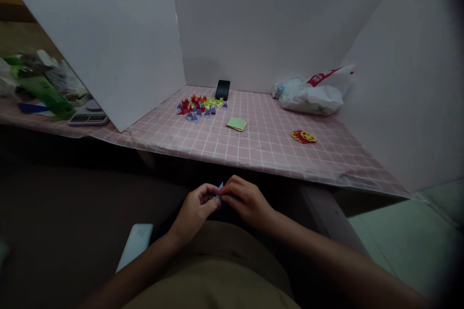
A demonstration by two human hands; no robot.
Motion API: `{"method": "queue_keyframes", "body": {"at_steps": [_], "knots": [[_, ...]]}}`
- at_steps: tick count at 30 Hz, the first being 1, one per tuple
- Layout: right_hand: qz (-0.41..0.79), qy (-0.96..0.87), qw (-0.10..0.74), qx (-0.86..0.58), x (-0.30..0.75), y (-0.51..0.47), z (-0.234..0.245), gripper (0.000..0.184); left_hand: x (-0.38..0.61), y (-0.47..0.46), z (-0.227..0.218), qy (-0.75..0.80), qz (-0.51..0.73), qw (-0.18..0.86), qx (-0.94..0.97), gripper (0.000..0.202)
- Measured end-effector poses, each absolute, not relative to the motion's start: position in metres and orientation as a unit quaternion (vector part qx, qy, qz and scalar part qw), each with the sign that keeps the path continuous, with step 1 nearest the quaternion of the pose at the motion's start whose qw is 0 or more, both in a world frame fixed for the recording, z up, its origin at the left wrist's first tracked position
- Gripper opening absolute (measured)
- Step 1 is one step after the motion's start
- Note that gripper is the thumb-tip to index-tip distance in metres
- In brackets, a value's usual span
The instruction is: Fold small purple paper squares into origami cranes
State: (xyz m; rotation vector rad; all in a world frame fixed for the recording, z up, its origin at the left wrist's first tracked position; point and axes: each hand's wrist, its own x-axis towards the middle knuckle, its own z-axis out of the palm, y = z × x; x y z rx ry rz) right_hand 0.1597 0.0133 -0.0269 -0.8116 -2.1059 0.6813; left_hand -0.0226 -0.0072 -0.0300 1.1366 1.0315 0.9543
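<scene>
Over my lap, in front of the table edge, both hands meet around a small folded piece of purple paper (221, 186). My left hand (195, 207) pinches it from the left, thumb and fingers pressed together. From the right, my right hand (244, 198) closes its fingertips on the same paper. One pointed purple tip sticks up between the fingers; the fingers cover the rest. Beyond my hands, a stack of square paper sheets (237, 124), green on top, lies on the table. Behind it to the left stands a group of small folded paper figures (199, 105) in red, orange, yellow and purple.
A pink checked cloth covers the table (261, 147). A black phone (222, 90), a white plastic bag (315, 99) and red and yellow cut-outs (303, 136) lie on it. White panels (152, 43) enclose it. At left are a scale (89, 119) and a green bottle (43, 89).
</scene>
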Motion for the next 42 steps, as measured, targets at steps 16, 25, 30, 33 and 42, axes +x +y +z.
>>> {"method": "queue_keyframes", "body": {"at_steps": [16, 25, 30, 33, 42], "knots": [[0.266, -0.807, 0.413, -0.329, 0.158, 0.010, -0.028, 0.008, -0.019, -0.006, -0.035, 0.435, 0.448, 0.630, 0.461, 0.021], [0.378, -0.739, 0.414, -0.374, 0.155, 0.011, -0.030, 0.011, -0.019, -0.007, -0.038, 0.444, 0.482, 0.597, 0.464, 0.020], [0.435, -0.707, 0.409, -0.380, 0.152, 0.010, -0.033, 0.010, -0.018, -0.007, -0.038, 0.454, 0.474, 0.588, 0.473, 0.021], [0.457, -0.688, 0.410, -0.386, 0.152, 0.009, -0.035, 0.008, -0.018, -0.007, -0.038, 0.455, 0.469, 0.585, 0.480, 0.020], [0.479, -0.664, 0.429, -0.381, 0.151, 0.010, -0.040, 0.004, -0.017, -0.009, -0.039, 0.463, 0.473, 0.538, 0.522, 0.014]]}}
